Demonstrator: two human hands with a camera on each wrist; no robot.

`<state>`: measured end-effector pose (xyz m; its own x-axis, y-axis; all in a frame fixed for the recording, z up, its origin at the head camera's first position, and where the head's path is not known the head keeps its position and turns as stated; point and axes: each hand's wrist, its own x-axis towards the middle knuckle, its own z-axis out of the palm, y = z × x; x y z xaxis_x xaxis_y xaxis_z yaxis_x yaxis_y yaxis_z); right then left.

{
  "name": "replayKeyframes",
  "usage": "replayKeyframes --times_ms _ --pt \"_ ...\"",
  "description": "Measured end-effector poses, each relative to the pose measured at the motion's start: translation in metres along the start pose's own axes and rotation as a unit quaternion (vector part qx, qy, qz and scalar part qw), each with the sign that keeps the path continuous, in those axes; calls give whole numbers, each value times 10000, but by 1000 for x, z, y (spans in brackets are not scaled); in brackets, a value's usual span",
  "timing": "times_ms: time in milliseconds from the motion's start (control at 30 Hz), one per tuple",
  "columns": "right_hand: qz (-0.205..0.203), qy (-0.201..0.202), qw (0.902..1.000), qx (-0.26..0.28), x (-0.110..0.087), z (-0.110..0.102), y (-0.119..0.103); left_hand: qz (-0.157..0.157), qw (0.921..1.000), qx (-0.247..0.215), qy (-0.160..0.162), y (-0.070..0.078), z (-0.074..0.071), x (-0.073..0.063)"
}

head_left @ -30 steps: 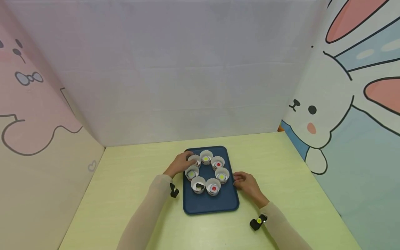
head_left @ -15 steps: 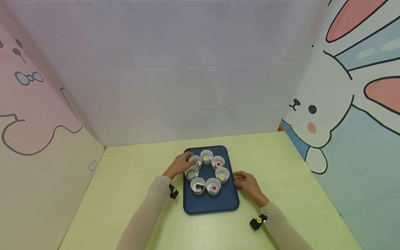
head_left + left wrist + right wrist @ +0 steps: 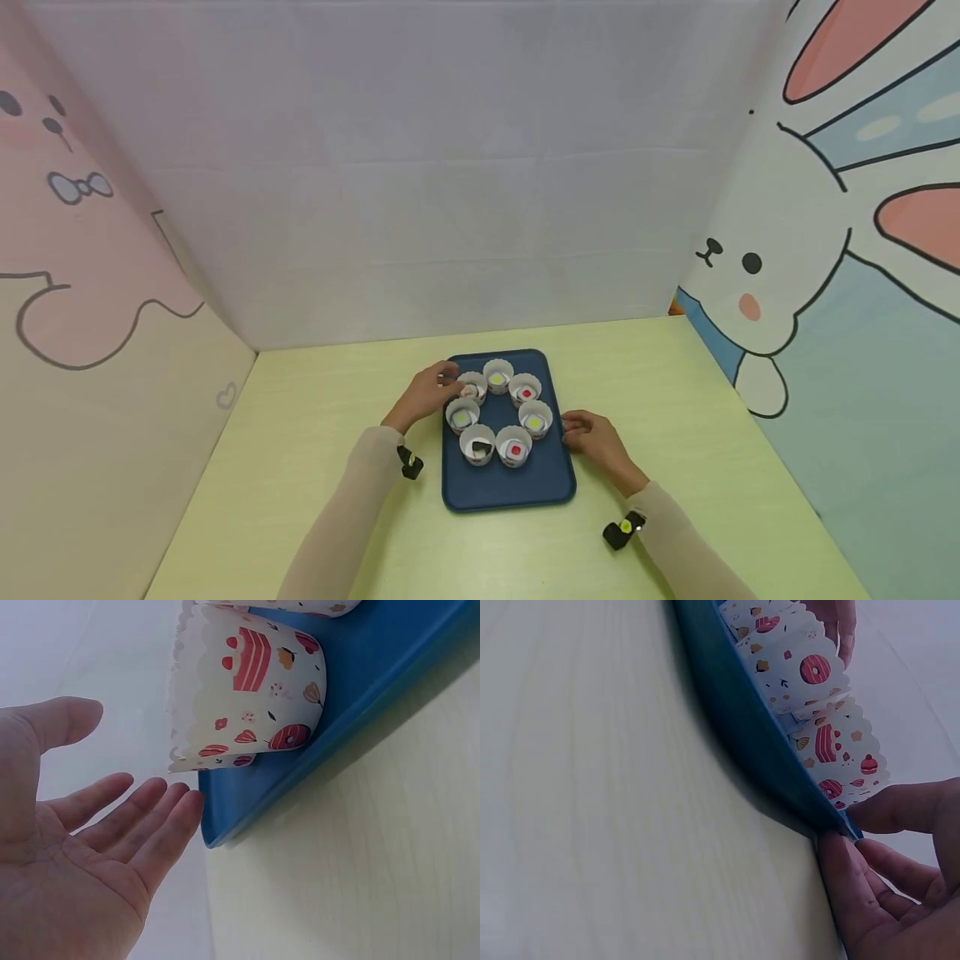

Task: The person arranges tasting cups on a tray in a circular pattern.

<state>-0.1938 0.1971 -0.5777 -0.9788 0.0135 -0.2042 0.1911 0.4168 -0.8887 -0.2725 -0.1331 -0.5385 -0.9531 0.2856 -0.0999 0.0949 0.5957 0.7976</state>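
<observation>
A ring of several white paper baking cups, printed with cakes and donuts, stands on a dark blue tray (image 3: 506, 497). My left hand (image 3: 422, 396) is at the tray's far left corner, beside the upper left baking cup (image 3: 477, 395). In the left wrist view its fingers (image 3: 169, 836) are spread and relaxed, with nothing between them and the thumb. At the tray's right edge, my right hand (image 3: 598, 444) pinches the blue rim (image 3: 845, 823) between thumb and finger. Small pieces lie in the cups: white with yellow, white with red, and one black and white (image 3: 481, 448).
The tray lies on a pale yellow table (image 3: 337, 500). A white back wall (image 3: 450, 208) rises behind it. Side panels carry a pink cartoon animal (image 3: 97, 267) on the left and a white rabbit (image 3: 780, 250) on the right.
My left hand has let go of the upper left baking cup and drawn slightly back to the left, its fingers loosening. The right hand stays at the tray's rim.
</observation>
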Motion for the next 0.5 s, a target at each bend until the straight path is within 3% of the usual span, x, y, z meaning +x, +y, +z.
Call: replayKeyframes --times_ms 300,500 --pt "-4 -165 9978 636 2 -7 -1 134 9996 -103 236 6 -8 -13" --pt "-58 230 9993 276 -2 -18 -7 294 9987 -165 375 8 -13 -22"
